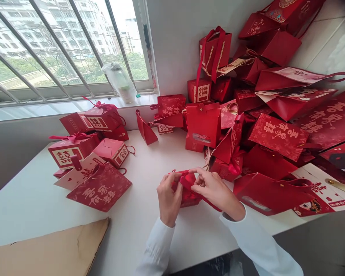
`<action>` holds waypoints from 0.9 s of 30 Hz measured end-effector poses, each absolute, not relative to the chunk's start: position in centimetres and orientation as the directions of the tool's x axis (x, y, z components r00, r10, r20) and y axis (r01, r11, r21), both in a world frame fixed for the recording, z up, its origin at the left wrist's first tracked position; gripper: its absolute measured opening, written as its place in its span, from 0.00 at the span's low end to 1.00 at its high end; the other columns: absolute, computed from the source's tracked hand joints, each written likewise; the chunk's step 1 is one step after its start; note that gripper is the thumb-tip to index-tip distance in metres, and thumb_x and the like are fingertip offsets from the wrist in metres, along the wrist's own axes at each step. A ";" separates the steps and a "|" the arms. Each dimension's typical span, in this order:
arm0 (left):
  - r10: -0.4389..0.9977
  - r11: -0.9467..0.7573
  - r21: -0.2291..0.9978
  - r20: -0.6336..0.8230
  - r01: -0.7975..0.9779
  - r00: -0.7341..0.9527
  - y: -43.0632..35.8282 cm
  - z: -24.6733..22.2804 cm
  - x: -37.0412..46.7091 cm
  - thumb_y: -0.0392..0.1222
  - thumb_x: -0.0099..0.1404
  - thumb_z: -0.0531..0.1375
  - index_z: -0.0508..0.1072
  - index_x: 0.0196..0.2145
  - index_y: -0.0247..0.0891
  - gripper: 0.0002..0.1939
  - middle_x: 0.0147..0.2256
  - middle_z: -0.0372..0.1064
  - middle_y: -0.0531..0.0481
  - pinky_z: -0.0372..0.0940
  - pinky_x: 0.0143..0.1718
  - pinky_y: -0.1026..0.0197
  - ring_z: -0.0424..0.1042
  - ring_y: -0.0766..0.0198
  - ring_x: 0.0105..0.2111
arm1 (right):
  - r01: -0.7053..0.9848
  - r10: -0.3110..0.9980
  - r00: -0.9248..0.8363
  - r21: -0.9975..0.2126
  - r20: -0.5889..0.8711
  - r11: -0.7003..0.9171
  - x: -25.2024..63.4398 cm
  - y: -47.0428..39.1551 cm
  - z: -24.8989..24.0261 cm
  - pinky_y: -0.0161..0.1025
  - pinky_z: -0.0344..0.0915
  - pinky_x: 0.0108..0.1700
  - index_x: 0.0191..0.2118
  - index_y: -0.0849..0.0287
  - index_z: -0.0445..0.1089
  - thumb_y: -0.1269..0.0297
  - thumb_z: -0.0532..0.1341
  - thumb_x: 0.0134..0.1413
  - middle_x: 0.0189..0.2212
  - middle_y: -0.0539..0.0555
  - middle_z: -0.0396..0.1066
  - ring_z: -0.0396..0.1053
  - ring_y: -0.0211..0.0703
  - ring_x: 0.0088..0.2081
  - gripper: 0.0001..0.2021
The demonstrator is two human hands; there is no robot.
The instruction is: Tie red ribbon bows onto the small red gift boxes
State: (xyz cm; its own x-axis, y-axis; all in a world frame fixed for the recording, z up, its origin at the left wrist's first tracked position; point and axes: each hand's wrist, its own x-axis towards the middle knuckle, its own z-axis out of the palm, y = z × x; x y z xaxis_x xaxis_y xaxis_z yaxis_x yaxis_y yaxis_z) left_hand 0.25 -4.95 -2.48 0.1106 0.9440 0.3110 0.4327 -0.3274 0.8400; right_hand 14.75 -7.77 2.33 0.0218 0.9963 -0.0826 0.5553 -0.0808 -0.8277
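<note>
A small red gift box (189,200) rests on the white table (138,230) in front of me. My left hand (170,197) pinches a red ribbon (186,183) above the box's left side. From the right, my right hand (214,191) holds the same ribbon between thumb and fingers, and a tail of it hangs down to the right below the hand. Both hands are close together over the box and cover part of its top.
Many red gift boxes (203,124) are piled against the wall on the right. A smaller group of red boxes (99,188) stands on the left. Cardboard (51,253) lies at the front left. A plastic-wrapped bottle (122,84) stands on the windowsill (143,100).
</note>
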 end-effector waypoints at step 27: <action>0.913 -0.351 0.906 0.276 0.236 0.299 -4.1 -2.8 -1.6 0.38 0.57 0.62 0.64 0.48 0.41 0.20 0.25 0.72 0.56 0.64 0.45 0.59 0.71 0.63 0.40 | -0.370 0.976 -0.055 -0.904 -0.210 -0.215 16.1 -5.9 3.5 0.32 0.58 0.29 0.37 0.58 0.73 0.59 0.66 0.45 0.23 0.46 0.63 0.58 0.32 0.25 0.12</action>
State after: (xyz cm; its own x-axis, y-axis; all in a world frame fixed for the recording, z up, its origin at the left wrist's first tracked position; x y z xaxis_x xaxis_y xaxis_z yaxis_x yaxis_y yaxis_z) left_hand -1.61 -4.07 -2.84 0.2990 0.9135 0.2760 0.2360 -0.3510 0.9061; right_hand 16.09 -5.90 3.48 -0.0553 0.9762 -0.2098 -0.3698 -0.2152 -0.9038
